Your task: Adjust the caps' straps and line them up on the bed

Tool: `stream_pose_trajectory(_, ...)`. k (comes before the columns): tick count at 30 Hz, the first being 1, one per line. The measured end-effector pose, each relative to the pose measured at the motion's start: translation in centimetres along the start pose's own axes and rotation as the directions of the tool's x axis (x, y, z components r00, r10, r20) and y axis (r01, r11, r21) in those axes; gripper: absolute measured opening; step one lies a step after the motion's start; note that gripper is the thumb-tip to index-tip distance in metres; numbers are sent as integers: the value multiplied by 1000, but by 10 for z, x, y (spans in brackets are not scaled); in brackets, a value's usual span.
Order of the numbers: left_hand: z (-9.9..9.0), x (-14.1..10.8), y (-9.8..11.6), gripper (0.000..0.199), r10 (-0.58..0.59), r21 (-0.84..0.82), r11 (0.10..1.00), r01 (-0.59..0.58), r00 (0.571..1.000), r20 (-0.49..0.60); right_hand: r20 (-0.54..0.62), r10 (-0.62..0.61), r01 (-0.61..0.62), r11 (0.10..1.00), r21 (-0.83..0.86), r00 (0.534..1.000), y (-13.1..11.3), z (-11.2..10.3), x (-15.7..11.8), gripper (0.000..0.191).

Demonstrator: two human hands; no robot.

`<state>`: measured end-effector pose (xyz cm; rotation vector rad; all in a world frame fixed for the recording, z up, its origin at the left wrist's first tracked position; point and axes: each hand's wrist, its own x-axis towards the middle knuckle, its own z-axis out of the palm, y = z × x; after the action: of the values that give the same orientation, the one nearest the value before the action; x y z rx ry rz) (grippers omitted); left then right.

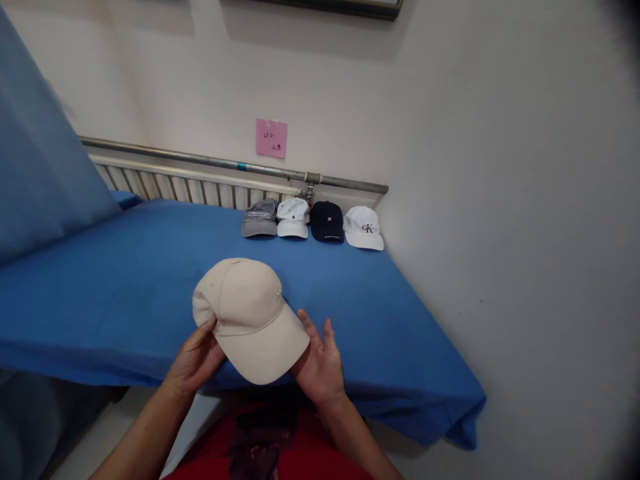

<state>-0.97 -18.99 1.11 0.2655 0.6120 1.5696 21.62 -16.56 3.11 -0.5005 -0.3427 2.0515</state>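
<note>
A beige baseball cap [250, 300] is held up over the front part of the blue-covered table, its brim tilted down and to the right. My left hand [197, 357] grips the cap's lower left edge, thumb on the outside and the other fingers hidden beneath. Beside the brim's right edge is my right hand [323, 363], palm up with thumb and fingers spread; part of it lies behind the brim, and whether it bears any weight cannot be made out.
Along the back stand a grey cap [260, 219], a white cap [293, 219], a black cap [327, 222] and a white cap with letters [364, 229]. Behind them are a radiator [190, 187] and a pipe [200, 159]. A blue curtain [45, 147] hangs left; a wall [525, 233] bounds the right.
</note>
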Motion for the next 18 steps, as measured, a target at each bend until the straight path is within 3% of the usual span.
stream_pose_trajectory(5,4,-2,0,24,-12,-12,1000,12,998,-57,-9,-1,1,1000,2,1000,0,1,0,46)
stream_pose_trajectory(18,6,-3,0,28,14,13,1000,-14,1000,3,27,-8,8,1000,-23,1000,1,1,-1,46)
